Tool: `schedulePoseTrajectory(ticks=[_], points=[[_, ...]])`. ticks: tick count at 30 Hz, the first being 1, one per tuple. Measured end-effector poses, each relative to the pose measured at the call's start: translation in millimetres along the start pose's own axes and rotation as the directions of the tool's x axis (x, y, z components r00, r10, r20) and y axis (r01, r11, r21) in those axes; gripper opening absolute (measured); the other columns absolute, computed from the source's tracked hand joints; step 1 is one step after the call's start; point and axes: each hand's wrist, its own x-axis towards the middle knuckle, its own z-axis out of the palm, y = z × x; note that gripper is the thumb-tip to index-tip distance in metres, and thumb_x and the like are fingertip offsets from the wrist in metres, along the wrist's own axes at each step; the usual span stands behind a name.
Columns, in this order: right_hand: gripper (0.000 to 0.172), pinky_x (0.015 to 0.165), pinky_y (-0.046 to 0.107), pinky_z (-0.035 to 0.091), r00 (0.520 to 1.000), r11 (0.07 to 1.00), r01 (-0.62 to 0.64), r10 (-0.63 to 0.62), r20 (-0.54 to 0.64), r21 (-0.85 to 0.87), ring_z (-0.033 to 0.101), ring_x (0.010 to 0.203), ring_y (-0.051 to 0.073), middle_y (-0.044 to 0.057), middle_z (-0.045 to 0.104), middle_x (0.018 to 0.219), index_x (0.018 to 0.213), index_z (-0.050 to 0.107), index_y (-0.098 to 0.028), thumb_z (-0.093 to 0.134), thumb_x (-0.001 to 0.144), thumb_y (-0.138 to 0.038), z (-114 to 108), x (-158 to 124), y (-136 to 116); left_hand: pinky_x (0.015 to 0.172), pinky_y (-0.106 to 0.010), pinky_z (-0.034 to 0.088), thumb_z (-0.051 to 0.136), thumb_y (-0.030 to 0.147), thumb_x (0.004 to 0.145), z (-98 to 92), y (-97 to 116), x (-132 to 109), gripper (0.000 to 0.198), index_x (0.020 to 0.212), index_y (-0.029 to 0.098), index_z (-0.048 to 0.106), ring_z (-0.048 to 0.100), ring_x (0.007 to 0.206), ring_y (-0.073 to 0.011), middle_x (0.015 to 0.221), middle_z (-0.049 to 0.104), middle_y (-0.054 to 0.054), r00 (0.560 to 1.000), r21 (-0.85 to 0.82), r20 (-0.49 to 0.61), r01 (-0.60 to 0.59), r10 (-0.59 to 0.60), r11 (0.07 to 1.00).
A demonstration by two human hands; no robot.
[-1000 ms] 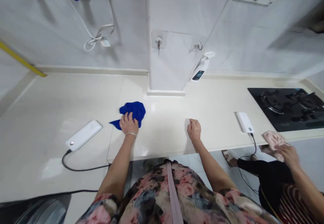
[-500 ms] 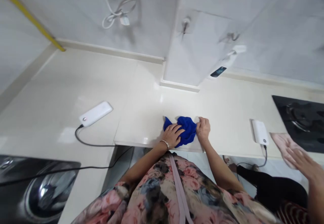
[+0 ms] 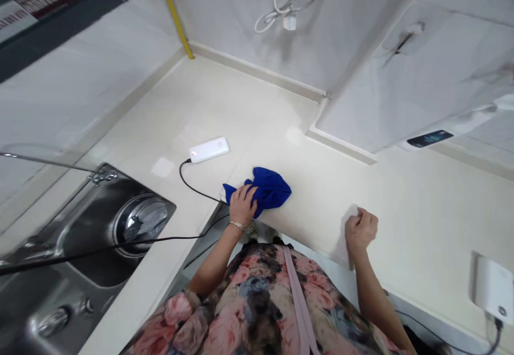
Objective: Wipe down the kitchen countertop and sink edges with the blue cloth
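My left hand (image 3: 242,205), a bracelet at its wrist, presses on a crumpled blue cloth (image 3: 271,189) near the counter's front edge. Its fingers curl over the cloth's left part, and the rest of the cloth spreads out to the right. My right hand (image 3: 361,230) is closed in a loose fist and rests at the counter (image 3: 321,199), well apart from the cloth. Nothing shows in its fingers.
A white power bank (image 3: 209,150) lies behind the cloth, its black cable (image 3: 201,191) running past the counter edge. At left is a steel sink (image 3: 88,237) with a tap. Another white power bank (image 3: 496,291) sits at far right. A wall corner (image 3: 341,151) juts out behind.
My view has turned left, bringing the sink into sight. My left hand and the blue cloth have moved left along the counter. My right hand has come away from the cloth.
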Motion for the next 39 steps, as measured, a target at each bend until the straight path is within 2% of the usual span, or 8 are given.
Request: schedulePoseTrajectory(ticks=[7,14,22,25,28,33,36,39], points=[[0.041,0.075,0.037,0.043,0.999,0.999,0.032,-0.032,-0.013,-0.009,0.059,0.089,0.027,0.016,0.065,0.101,0.113,0.074,-0.011,0.045,0.087,-0.022,0.4,-1.2,1.1,0.11,-0.052,0.042,0.052,0.03,0.098,-14.1,-23.6,50.4,0.05,0.148,0.024,0.062,0.048,0.134,-0.0356,0.152,0.057,-0.013,0.919,0.079,-0.145,0.38,-0.366,0.922],[0.039,0.072,0.036,0.041,0.999,0.999,0.039,-0.039,-0.019,-0.014,0.06,0.086,0.026,0.015,0.066,0.102,0.114,0.074,-0.012,0.046,0.089,-0.024,-0.7,-2.8,-2.3,0.105,-0.053,0.041,0.049,0.03,0.099,-19.3,-26.7,91.6,0.051,0.149,0.024,0.061,0.047,0.129,-0.0375,0.153,0.054,-0.014,0.849,0.094,-0.195,0.515,-0.491,0.852],[0.038,0.07,0.04,0.043,0.998,0.998,0.055,-0.055,0.004,-0.012,0.06,0.084,0.03,0.016,0.065,0.1,0.114,0.072,-0.012,0.046,0.088,-0.024,-2.7,-0.8,-6.4,0.098,-0.051,0.044,0.056,0.025,0.094,20.2,51.2,31.4,0.05,0.143,0.03,0.066,0.052,0.122,-0.0343,0.145,0.06,-0.012,0.988,0.08,-0.01,0.153,-0.153,0.985],[0.039,0.07,0.044,0.046,0.998,0.998,0.067,-0.067,0.015,0.018,0.062,0.086,0.034,0.017,0.065,0.1,0.116,0.071,-0.015,0.046,0.087,-0.024,-4.9,-0.1,-5.8,0.097,-0.051,0.047,0.059,0.025,0.091,33.0,74.8,10.9,0.048,0.138,0.03,0.069,0.057,0.117,-0.0334,0.136,0.066,-0.013,0.996,-0.066,0.073,-0.052,0.057,0.996],[0.038,0.069,0.047,0.046,0.998,0.998,0.06,-0.061,0.017,0.037,0.063,0.09,0.038,0.018,0.066,0.1,0.117,0.07,-0.018,0.046,0.088,-0.027,-6.0,-0.2,-3.2,0.1,-0.049,0.049,0.061,0.029,0.089,28.3,73.8,4.1,0.047,0.135,0.026,0.07,0.063,0.111,-0.0298,0.124,0.071,-0.012,0.984,-0.323,0.141,-0.062,0.112,0.945],[0.042,0.069,0.051,0.046,0.998,0.998,0.05,-0.051,0.035,0.036,0.064,0.095,0.043,0.019,0.066,0.101,0.12,0.07,-0.022,0.044,0.088,-0.029,-5.5,-2.8,4.9,0.094,-0.038,0.054,0.068,0.057,0.087,-5.9,48.6,-13.9,0.056,0.126,0.017,0.07,0.068,0.098,-0.0239,0.111,0.075,-0.01,0.937,-0.819,0.349,0.306,-0.001,0.485],[0.041,0.069,0.052,0.046,0.998,0.998,0.03,-0.032,0.048,0.052,0.064,0.095,0.043,0.019,0.067,0.1,0.115,0.072,-0.022,0.044,0.087,-0.029,-7.9,-1.3,11.8,0.091,-0.036,0.054,0.079,0.068,0.074,-28.8,35.9,-44.3,0.065,0.112,0.015,0.074,0.069,0.093,-0.0228,0.104,0.076,-0.009,0.869,-0.862,0.495,0.491,-0.002,0.127],[0.035,0.067,0.048,0.045,0.985,0.987,0.006,-0.034,0.17,0.159,0.064,0.084,0.037,0.017,0.068,0.091,0.104,0.074,-0.022,0.047,0.084,-0.03,-9.8,10.3,7.9,0.093,-0.035,0.053,0.088,0.063,0.062,-48.0,23.2,-89.2,0.06,0.101,0.019,0.078,0.069,0.09,-0.0213,0.1,0.077,-0.006,0.767,-0.77,0.638,0.634,-0.074,-0.063]])
